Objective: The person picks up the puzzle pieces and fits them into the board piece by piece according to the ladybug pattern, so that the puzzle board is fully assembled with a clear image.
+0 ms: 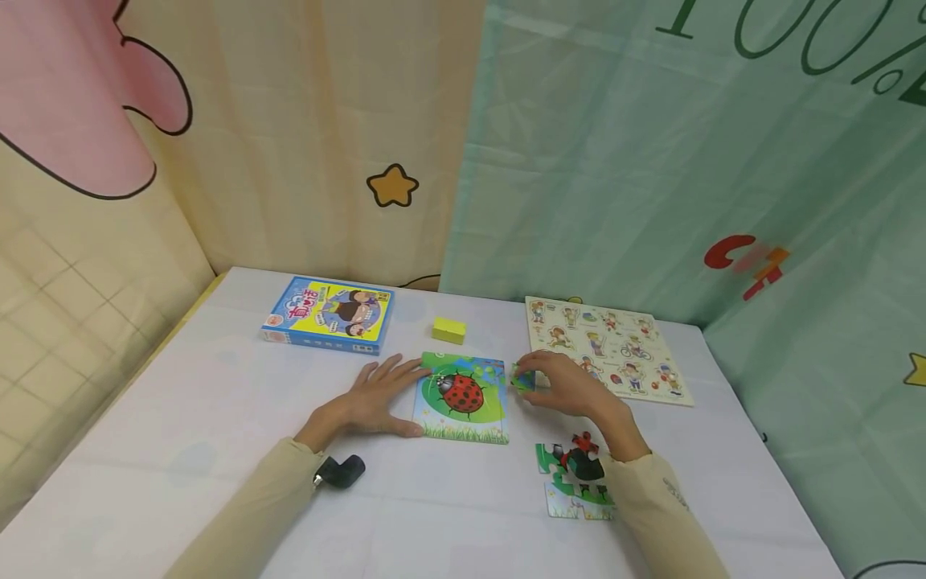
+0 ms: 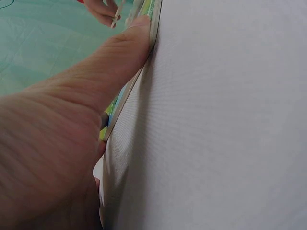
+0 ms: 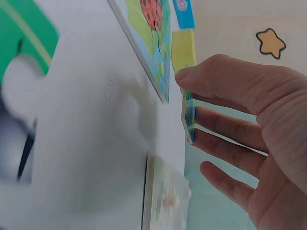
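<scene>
A square ladybug puzzle board [image 1: 427, 412] lies on the white table between both hands. My left hand [image 1: 379, 396] rests at its left side, fingers stretched to the upper edge and thumb at the lower corner; in the left wrist view the thumb [image 2: 129, 40] presses the board's edge. My right hand [image 1: 571, 386] pinches a small blue-green puzzle piece [image 1: 522, 381] just right of the board. In the right wrist view the piece [image 3: 188, 117] is held between thumb and fingers, seen nearly edge-on. Several joined puzzle pieces with a red and black figure [image 1: 582, 465] lie near the right forearm, partly hidden by the sleeve.
A blue and yellow box [image 1: 329, 314] lies at the back left. Beside it is a small yellow block [image 1: 449, 330]. At the back right lies a cream board with small figures [image 1: 600, 342]. A black curved object [image 1: 342, 472] is by the left sleeve. Curtains surround the table.
</scene>
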The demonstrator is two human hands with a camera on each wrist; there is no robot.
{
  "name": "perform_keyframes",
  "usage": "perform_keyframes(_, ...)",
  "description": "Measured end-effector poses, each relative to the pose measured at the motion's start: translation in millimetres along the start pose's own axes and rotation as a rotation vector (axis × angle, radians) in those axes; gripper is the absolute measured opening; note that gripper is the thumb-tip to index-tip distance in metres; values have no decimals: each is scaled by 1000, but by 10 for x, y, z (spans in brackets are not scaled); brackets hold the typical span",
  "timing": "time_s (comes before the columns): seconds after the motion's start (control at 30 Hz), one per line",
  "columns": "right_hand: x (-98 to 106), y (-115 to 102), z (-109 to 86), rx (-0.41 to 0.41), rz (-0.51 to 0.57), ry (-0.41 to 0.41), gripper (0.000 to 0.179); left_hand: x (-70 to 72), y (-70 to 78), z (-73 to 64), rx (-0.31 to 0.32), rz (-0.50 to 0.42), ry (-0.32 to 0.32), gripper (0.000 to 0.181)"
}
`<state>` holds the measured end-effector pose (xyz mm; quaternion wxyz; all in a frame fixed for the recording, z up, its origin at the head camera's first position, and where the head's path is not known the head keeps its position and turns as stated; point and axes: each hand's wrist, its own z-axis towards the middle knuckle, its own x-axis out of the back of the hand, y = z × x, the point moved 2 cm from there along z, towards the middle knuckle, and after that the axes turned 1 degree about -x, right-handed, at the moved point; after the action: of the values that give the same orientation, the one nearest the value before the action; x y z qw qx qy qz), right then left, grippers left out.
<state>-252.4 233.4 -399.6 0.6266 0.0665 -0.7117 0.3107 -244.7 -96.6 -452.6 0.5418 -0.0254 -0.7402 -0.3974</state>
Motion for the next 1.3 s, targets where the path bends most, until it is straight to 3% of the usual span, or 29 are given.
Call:
perform_keyframes(0.23,-63,-122,241,37,-23,-33,28,2,2,-1,-4,1,5,97)
perform_keyframes(0.53,-194,-145,408,6,-71,-64,27,-19,-10,1,0,-4,2,97)
perform_keyframes(0.83,-261,-209,499,23,-107,-102,28,-9,0,1,1,-9,3,97)
perform_keyframes(1.3,-273,-311,467,53,-165,-91,30,-9,-7,8,2,3,4,97)
